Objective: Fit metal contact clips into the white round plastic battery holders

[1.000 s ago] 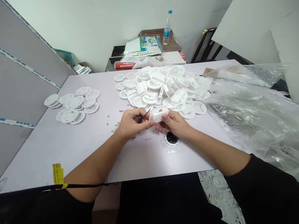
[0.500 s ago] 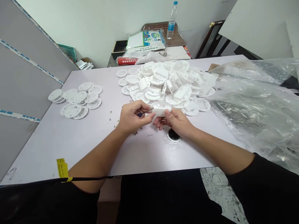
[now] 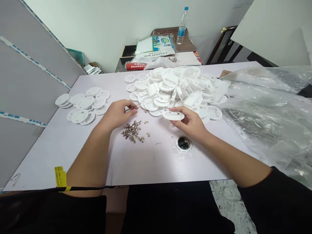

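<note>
My left hand [image 3: 119,113] pinches a pair of thin metal tweezers [image 3: 133,107], whose tip points right, toward the edge of the white pile. Between the fingers and thumb of my right hand [image 3: 191,120] is a round white plastic housing [image 3: 173,115], its flat side with small slots turned toward me. The two hands are well apart. Below and right of my left hand lies a loose heap of small metal contact pieces [image 3: 131,131], with a few strays around it. Whether the tweezers hold a piece is too small to tell.
A large pile of white housings [image 3: 170,79] covers the table's back middle; a smaller group [image 3: 85,102] lies left. A black-centred round fitting [image 3: 183,143] is taped to the table [image 3: 156,169]. Clear plastic bags [image 3: 263,107] spread at right. A water bottle [image 3: 181,32] stands behind.
My hands have separated: the left moved left with the tweezers, away from the housing. My right hand has turned the housing so its flat side shows. The metal heap is now uncovered.
</note>
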### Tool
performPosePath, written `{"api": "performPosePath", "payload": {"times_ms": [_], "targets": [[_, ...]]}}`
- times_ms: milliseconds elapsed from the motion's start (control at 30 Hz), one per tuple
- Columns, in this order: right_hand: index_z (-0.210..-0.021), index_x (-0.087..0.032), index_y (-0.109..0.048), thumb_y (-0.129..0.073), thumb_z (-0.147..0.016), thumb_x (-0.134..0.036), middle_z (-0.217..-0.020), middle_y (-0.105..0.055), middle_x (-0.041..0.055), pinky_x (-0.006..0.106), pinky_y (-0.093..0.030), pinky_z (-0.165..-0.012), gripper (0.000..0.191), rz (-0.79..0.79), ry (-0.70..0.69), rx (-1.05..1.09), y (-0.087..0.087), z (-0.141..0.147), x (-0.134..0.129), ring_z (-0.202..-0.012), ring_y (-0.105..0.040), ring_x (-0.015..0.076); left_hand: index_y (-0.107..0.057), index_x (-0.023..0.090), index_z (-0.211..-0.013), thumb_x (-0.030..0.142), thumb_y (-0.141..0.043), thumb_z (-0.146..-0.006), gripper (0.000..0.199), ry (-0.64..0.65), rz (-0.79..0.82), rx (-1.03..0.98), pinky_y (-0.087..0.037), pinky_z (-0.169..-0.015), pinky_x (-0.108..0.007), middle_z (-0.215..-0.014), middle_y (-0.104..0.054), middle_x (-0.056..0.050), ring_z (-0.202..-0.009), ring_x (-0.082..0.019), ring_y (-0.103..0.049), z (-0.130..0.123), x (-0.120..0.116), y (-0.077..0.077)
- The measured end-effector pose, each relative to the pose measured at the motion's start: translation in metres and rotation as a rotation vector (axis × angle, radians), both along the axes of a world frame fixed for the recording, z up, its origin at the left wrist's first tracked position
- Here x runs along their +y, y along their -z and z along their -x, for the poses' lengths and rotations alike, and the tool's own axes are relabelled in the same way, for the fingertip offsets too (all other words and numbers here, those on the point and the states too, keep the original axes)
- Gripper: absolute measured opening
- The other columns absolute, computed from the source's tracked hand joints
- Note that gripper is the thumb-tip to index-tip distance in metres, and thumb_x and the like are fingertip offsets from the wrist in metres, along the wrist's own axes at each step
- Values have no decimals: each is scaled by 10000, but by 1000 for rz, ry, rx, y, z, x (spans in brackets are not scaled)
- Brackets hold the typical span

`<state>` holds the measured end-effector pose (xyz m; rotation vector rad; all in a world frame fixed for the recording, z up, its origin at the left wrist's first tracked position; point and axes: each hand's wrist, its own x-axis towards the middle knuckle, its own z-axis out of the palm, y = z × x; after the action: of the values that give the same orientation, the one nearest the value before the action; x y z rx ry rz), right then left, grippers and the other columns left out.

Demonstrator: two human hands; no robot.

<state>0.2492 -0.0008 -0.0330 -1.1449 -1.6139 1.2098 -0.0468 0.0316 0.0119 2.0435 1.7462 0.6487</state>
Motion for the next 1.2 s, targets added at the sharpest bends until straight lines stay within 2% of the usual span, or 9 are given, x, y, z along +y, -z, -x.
{"api": "performPosePath", "payload": {"times_ms": [100, 200, 300, 500, 633, 767, 933, 1067, 1200], "targets": [[-1239, -249, -643, -755, -825, -372, -1108, -690, 65, 334, -548, -679, 445, -1, -24, -20, 1, 0, -1, -783, -659, 174, -755, 240, -874, 320, -711, -796, 120, 75, 146, 100, -451, -660, -291, -979, -739, -32, -790, -185, -623, 4, -1, 0], [-1245, -239, -642, -754, -821, -357, -1082, -694, 66, 314, -518, -625, 454, -12, -51, -48, 0, 0, -2, -717, -638, 161, -750, 249, -902, 283, -679, -800, 128, 105, 214, 124, -460, -663, -290, -980, -737, -23, -799, -186, -638, -1, -3, 2], [-1249, -243, -643, -753, -819, -361, -1112, -691, 67, 312, -505, -623, 459, -32, -63, -60, 0, 0, -2, -714, -632, 161, -741, 259, -907, 246, -635, -829, 133, 78, 194, 159, -461, -692, -309, -1001, -735, -16, -843, -200, -645, -6, -3, 5], [-1248, -243, -647, -757, -815, -368, -1136, -686, 68, 314, -493, -630, 464, -56, -62, -86, 1, -1, -1, -680, -607, 145, -741, 258, -932, 254, -641, -839, 136, -77, 60, 220, -430, -678, -334, -1037, -728, -40, -864, -233, -631, -7, 0, 15], [-1255, -245, -648, -756, -819, -393, -1137, -689, 77, 323, -500, -644, 472, -65, -72, -89, 2, -1, 0, -721, -620, 165, -751, 250, -1008, 272, -584, -884, 209, -57, 16, 236, -427, -678, -342, -1053, -717, -61, -874, -235, -627, -11, 0, 20], [-1259, -260, -650, -761, -816, -423, -1090, -697, 74, 322, -487, -631, 485, -56, -90, -115, 5, -2, 1, -708, -613, 167, -748, 288, -1145, 313, -528, -921, 315, -49, 11, 305, -426, -675, -353, -1068, -708, -62, -922, -257, -630, -16, -3, 23], [-1244, -254, -657, -758, -815, -429, -1095, -698, 81, 330, -498, -636, 474, -63, -104, -124, 5, -1, 0, -702, -624, 173, -692, 318, -1292, 280, -504, -903, 434, -52, 24, 322, -432, -658, -362, -1052, -733, -57, -915, -277, -649, -18, -5, 22], [-1236, -241, -660, -751, -816, -418, -1011, -706, 69, 315, -487, -605, 465, -70, -107, -144, 2, -1, -1, -640, -596, 153, -711, 317, -1267, 278, -507, -891, 430, -124, 41, 350, -449, -673, -380, -1006, -748, -54, -923, -297, -654, -11, -2, 18], [-1235, -239, -664, -752, -813, -421, -951, -705, 63, 316, -489, -599, 468, -71, -103, -146, 2, -1, 0, -639, -601, 162, -740, 304, -1221, 278, -563, -857, 406, -237, 77, 287, -422, -624, -372, -867, -740, -72, -802, -289, -642, 3, 3, 14]]}}
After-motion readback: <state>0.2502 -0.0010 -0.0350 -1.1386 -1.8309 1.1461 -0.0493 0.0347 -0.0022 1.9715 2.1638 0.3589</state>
